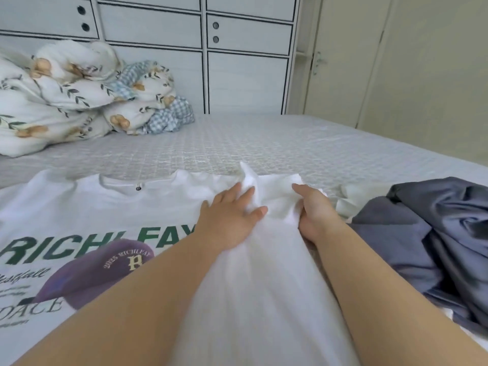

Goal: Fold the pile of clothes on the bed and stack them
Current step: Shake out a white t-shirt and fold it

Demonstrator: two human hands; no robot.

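Head view looks down on one white T-shirt (pixel 87 210) spread front-up across the near part of the bed (pixel 264 143), collar toward the far side. Its chest carries green block lettering, and below that a purple cap graphic with gold letters and lines of smaller script. A small dark button sits at the middle of the collar. The shirt's right side is folded over toward the print, forming a long white band that runs between the two forearms.

Two hands work at the far end of that band. The left hand (pixel 229 220) lies on the shirt with its fingers curled into a bunched ridge of cloth, thumb pressed against it. The right hand (pixel 314 215), just right of the ridge, grips the same fold from the other side, fingers tucked under the fabric.

Right of the shirt lies one crumpled grey-blue garment (pixel 433 233), touching a bit of white cloth. Beyond the shirt, at the far left of the bed, sits one heaped floral duvet (pixel 66 101) against white drawers (pixel 158 30).
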